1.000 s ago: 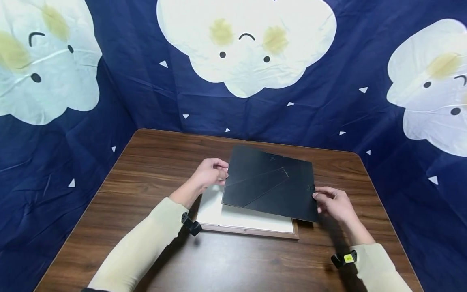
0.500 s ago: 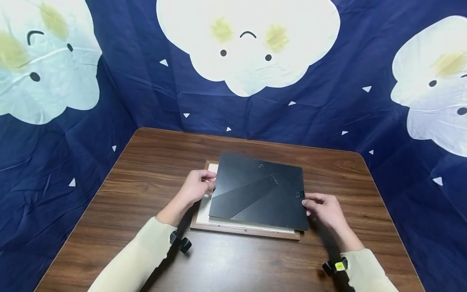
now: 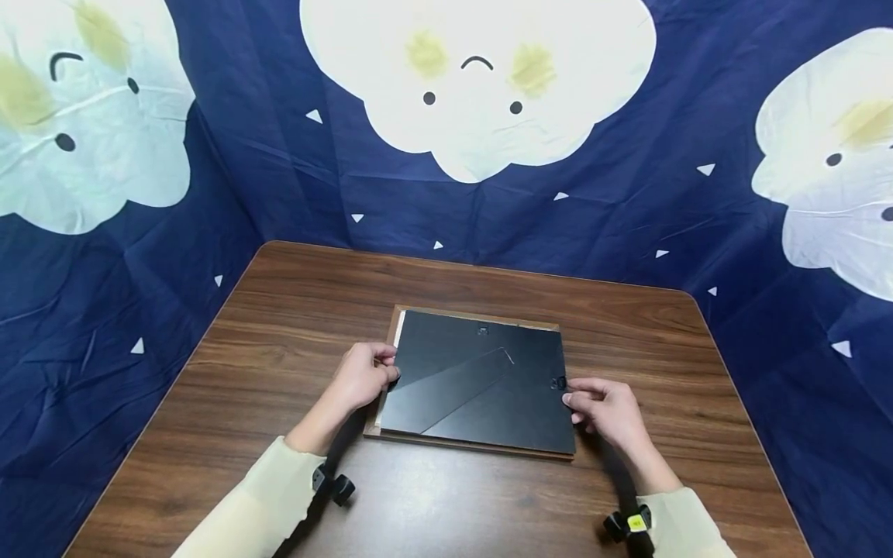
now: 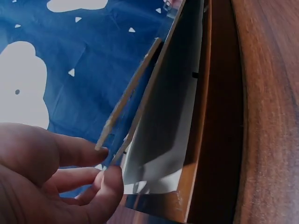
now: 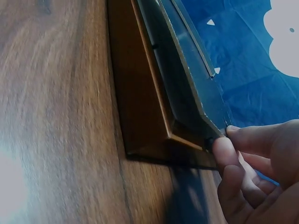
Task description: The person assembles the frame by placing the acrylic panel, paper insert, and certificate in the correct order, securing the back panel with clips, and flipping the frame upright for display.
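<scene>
A black backing board (image 3: 481,380) with a stand flap lies over a brown wooden frame (image 3: 373,431), slightly tilted above it. My left hand (image 3: 361,376) pinches the board's left edge between thumb and fingers. On the opposite side my right hand (image 3: 605,407) pinches the right edge beside a small black hanger. In the left wrist view a gap shows between the board and the white sheet (image 4: 180,154) inside the frame. The right wrist view shows the board's near corner above the frame's rim (image 5: 152,79), with the right hand's fingertips (image 5: 223,144) on the edge.
The frame rests on a dark wood-grain table (image 3: 293,310). Behind and at both sides of it hangs a blue curtain (image 3: 258,147) with white clouds. Each wrist carries a small black camera.
Both hands have moved left and toward the near side with the board, lowering it. It now lines up with the frame and covers most of the white sheet.
</scene>
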`<state>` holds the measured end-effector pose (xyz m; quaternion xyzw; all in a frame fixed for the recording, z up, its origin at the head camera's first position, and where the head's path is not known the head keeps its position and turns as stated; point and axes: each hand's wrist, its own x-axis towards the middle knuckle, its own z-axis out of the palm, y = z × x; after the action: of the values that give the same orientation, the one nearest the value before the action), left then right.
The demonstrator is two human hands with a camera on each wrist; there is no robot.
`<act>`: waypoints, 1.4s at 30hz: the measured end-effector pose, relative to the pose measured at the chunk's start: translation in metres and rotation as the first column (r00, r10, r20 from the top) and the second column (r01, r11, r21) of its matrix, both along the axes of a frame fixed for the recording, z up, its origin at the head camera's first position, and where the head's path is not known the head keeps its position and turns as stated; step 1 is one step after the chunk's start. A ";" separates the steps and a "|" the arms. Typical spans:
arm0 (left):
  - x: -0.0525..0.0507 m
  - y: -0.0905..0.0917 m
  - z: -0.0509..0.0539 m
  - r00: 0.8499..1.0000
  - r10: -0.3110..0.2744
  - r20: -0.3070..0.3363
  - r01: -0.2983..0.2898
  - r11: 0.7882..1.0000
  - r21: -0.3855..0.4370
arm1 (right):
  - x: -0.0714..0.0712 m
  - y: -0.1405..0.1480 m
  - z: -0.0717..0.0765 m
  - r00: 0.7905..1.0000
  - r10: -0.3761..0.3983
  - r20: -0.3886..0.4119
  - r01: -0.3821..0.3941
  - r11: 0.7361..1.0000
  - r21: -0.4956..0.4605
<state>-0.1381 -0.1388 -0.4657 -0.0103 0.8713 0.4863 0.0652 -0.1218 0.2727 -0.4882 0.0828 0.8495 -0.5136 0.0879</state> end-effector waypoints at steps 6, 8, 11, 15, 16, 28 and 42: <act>0.005 -0.002 -0.003 0.999 0.010 -0.031 -0.015 0.983 -0.181 | 0.002 -0.009 -0.002 1.000 -0.004 -0.024 0.003 1.000 -0.008; 0.005 -0.003 -0.004 0.999 0.003 -0.035 -0.011 0.976 -0.217 | 0.003 -0.011 -0.003 1.000 0.001 -0.027 -0.002 1.000 -0.014; 0.004 -0.003 -0.004 0.999 -0.005 -0.034 -0.003 0.970 -0.242 | 0.003 -0.013 -0.004 1.000 -0.001 -0.027 0.001 1.000 -0.018; 0.000 -0.003 -0.005 1.000 -0.009 -0.024 0.002 0.964 -0.266 | 0.001 -0.015 -0.003 1.000 -0.007 -0.029 0.006 1.000 -0.008; -0.001 -0.003 -0.005 1.000 -0.008 -0.021 0.002 0.962 -0.274 | 0.000 -0.016 -0.003 1.000 -0.006 -0.029 0.005 1.000 -0.006; -0.002 0.009 -0.018 0.987 -0.045 -0.154 -0.019 0.920 -0.390 | -0.007 -0.015 0.002 0.997 0.057 -0.060 -0.048 0.988 0.144; 0.006 0.003 -0.022 0.977 -0.002 -0.212 -0.078 0.926 -0.369 | -0.005 -0.019 0.006 0.997 0.058 -0.048 -0.049 0.983 0.179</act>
<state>-0.1321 -0.1354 -0.4877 0.0115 0.9497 0.3104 -0.0394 -0.1263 0.2539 -0.4826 0.0537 0.8958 -0.4353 0.0714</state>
